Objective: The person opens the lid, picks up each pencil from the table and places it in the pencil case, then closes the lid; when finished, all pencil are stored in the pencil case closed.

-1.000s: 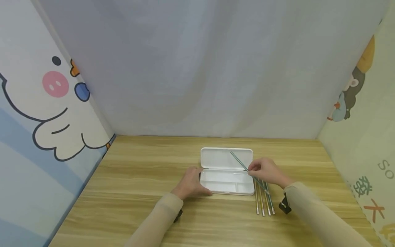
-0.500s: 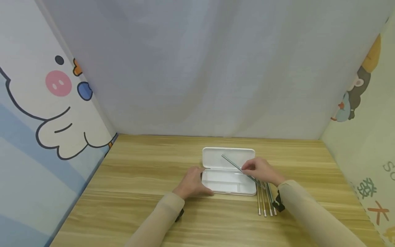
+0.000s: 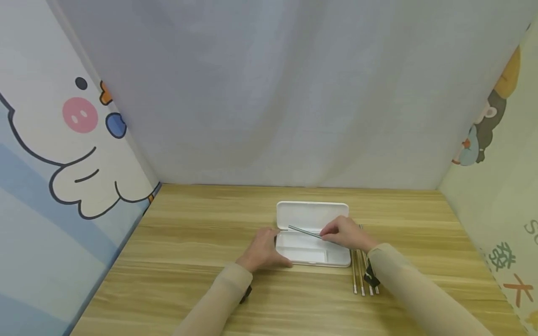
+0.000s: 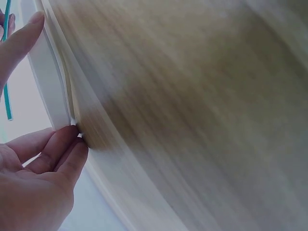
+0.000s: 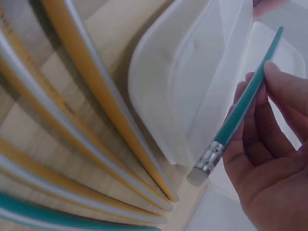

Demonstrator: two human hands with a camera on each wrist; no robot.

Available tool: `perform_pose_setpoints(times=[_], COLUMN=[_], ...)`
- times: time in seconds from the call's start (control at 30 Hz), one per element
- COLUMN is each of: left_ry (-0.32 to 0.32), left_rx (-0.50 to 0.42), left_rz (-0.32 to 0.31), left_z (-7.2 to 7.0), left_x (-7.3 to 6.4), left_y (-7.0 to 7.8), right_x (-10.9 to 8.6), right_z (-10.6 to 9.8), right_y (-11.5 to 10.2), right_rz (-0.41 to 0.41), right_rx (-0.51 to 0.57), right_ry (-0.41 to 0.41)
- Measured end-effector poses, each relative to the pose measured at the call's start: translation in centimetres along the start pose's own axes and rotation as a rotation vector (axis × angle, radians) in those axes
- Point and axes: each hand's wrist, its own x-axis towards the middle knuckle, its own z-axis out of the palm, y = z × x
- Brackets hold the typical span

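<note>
A white pencil case (image 3: 313, 215) lies with its lid folded back, showing inner compartments. At its left end, my left hand (image 3: 261, 249) holds the case, thumb on the near edge and fingers at the far side. My right hand (image 3: 346, 232) pinches a green pencil (image 3: 303, 231) between thumb and fingers above the case, tilted slightly across it. In the right wrist view, the silver ferrule and pale eraser (image 5: 197, 175) stick out past the fingers. The left wrist view shows the left fingertips (image 4: 72, 132) touching the case's corner.
Right of the case, several yellow pencils (image 5: 96, 96) and a green one (image 5: 57, 215) lie side by side on the wood-grain table (image 3: 201, 219), partly under my right arm. A pale curtain (image 3: 294, 93) closes the back; printed panels stand left and right.
My right hand has moved left over the case, and the green pencil has swung from steep to nearly level along it. My left hand stays at the case's left end.
</note>
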Motion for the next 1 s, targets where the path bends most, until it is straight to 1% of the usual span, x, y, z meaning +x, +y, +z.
perform_pose_setpoints(times=[0.17,0.37,0.8,1.0], left_ry=[0.007,0.008,0.004,-0.007], left_rx=[0.002,0.001,0.002,0.019], left_rz=[0.013,0.03,0.034,0.037], left_z=[0.0,-0.1,-0.3,-0.2], left_x=[0.1,0.1,0.0,0.1], left_y=[-0.1,0.0,0.0,0.0], right_x=[0.3,0.7,1.4,1.6], right_z=[0.3,0.9,2.1,2.7], right_y=[-0.4,-0.1,-0.2,-0.3], right_rz=[0.013,0.013,-0.039,-0.011], right_rx=[-0.019,-0.046,-0.053,-0.048], right_ry=[-0.002,-0.01,-0.053,-0.065])
